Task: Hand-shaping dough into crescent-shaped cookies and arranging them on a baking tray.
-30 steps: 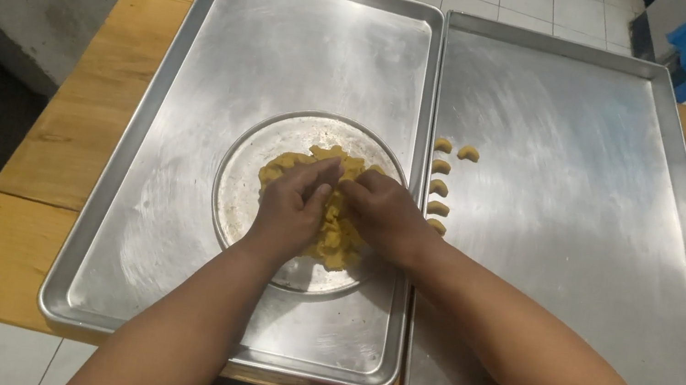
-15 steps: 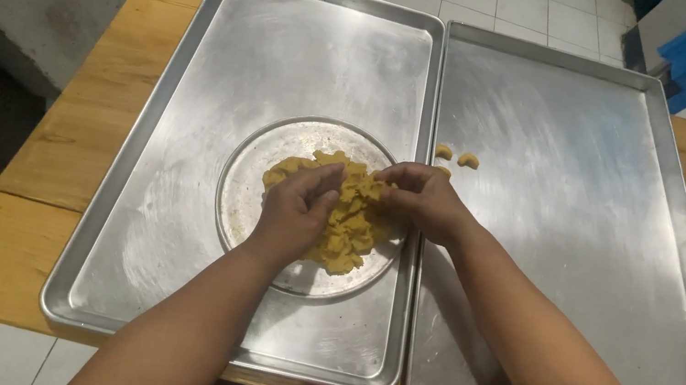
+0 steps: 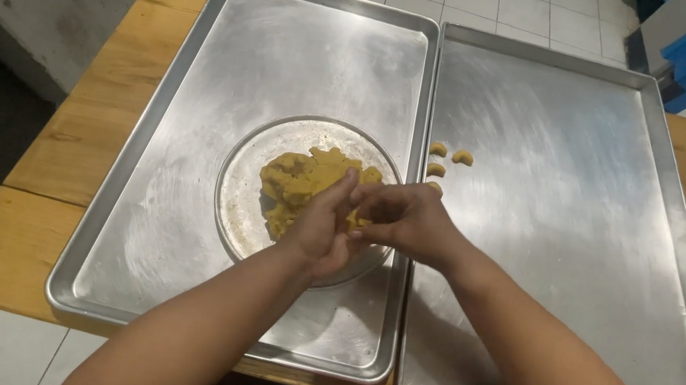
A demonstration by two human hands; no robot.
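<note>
A wooden bench (image 3: 72,147) on white tile carries two steel trays. Over the round plate (image 3: 245,195) of yellow dough (image 3: 301,178), left hand (image 3: 323,231) and right hand (image 3: 408,222) press together, pinching a dough bit; shaped pieces (image 3: 449,159) lie just right of the plate. The shaping step seems in hand.

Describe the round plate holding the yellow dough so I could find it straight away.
On the wooden table lie two big metal baking trays side by side. The round metal plate sits inside the left tray, near its right edge, with a lump of yellow dough on it and both hands pressed together above it. It is the only round thing there; the right tray holds just a few small dough pieces.
</note>
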